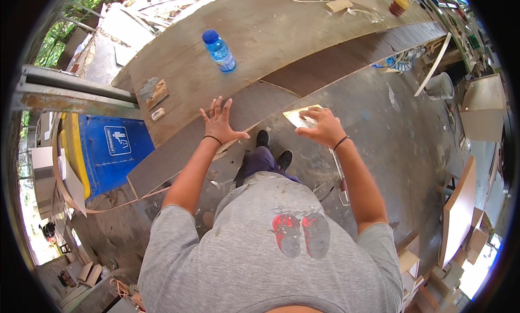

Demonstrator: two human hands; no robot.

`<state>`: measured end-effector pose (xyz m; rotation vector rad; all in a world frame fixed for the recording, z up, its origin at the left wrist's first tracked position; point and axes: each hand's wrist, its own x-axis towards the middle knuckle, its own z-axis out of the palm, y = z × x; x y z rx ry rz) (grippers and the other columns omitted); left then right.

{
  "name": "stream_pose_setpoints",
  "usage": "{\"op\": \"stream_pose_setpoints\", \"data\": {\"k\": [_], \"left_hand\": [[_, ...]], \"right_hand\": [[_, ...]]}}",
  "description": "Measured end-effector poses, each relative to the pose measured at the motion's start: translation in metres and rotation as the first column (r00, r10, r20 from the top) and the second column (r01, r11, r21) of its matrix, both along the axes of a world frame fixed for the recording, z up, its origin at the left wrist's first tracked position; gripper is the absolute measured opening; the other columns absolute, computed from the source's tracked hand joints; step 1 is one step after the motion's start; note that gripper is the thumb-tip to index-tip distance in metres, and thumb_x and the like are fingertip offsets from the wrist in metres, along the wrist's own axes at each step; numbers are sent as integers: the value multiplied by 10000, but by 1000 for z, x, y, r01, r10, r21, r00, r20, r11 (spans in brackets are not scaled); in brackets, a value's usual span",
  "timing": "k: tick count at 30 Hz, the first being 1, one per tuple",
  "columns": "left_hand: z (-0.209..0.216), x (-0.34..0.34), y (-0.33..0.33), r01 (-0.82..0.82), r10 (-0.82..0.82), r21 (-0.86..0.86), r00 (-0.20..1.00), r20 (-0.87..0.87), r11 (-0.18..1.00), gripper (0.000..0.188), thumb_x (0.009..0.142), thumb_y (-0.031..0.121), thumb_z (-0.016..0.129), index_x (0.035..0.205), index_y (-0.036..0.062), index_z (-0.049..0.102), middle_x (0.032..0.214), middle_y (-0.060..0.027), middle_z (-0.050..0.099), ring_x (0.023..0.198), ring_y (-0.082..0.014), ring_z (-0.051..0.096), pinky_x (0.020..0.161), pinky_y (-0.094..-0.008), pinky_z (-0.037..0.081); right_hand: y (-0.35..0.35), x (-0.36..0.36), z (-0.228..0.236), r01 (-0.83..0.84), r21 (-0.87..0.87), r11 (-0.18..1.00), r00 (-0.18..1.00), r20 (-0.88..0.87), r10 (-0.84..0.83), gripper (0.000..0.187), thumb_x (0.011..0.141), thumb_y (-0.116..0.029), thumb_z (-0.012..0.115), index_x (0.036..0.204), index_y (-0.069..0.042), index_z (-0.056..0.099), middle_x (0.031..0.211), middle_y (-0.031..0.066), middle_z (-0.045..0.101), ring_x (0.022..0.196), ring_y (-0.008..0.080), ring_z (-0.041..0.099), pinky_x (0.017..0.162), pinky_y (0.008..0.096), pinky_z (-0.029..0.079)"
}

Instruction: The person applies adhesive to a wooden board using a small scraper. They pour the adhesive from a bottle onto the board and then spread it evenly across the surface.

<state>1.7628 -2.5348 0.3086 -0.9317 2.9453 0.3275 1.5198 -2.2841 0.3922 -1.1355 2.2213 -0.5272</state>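
My left hand rests with fingers spread on a dark wood-grain board along the near edge of the worktable. My right hand is closed on a thin, flat, whitish piece with yellowish edges; its exact kind does not show. That piece is just off the board's near edge, and whether it touches the board I cannot tell. A second, darker brown board continues along the table edge to the right. Behind the left hand a clear bottle with a blue cap stands on the worktable.
A broken wood scrap and a small pale block lie left on the table. A blue bin with a yellow rim stands beside it. Offcuts lie at the far side. A grey bucket and a leaning panel are right.
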Motion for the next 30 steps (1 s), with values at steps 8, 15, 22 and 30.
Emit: {"op": "stream_pose_setpoints", "data": {"k": [8, 15, 22, 30], "left_hand": [[-2, 46, -18, -9, 7, 80, 1000, 23, 997, 1378, 408, 800, 774, 1526, 193, 244, 1553, -135, 243, 1463, -347, 182, 1126, -690, 81], [-6, 41, -15, 19, -14, 60, 997, -74, 998, 1313, 446, 763, 788, 1506, 177, 280, 1477, -151, 298, 1407, -361, 224, 1119, -655, 102], [-5, 44, -15, 21, -12, 87, 994, -105, 996, 1242, 478, 687, 811, 1483, 153, 313, 1463, -150, 290, 1407, -351, 205, 1132, -619, 69], [-2, 43, -15, 40, -28, 95, 992, -126, 995, 1186, 491, 676, 806, 1455, 151, 359, 1454, -157, 293, 1404, -340, 212, 1123, -620, 78]], "right_hand": [[-68, 41, 1, -4, -107, 994, 986, -166, -14, 684, 664, -589, 713, 1243, -226, 675, 1418, 86, 524, 1355, 299, 402, 1010, 658, 333], [-132, 73, -46, -91, -62, 994, 905, -422, 56, 691, 684, -572, 689, 1294, -254, 630, 1483, 119, 432, 1383, 308, 347, 1003, 755, 241], [-153, 83, -70, -63, -36, 997, 876, -480, 38, 680, 692, -564, 704, 1289, -247, 628, 1481, 117, 435, 1397, 299, 320, 1001, 744, 245], [-147, 88, -22, -74, 18, 997, 883, -463, 74, 616, 691, -543, 701, 1229, -247, 664, 1434, 123, 485, 1373, 298, 365, 992, 735, 257]]}}
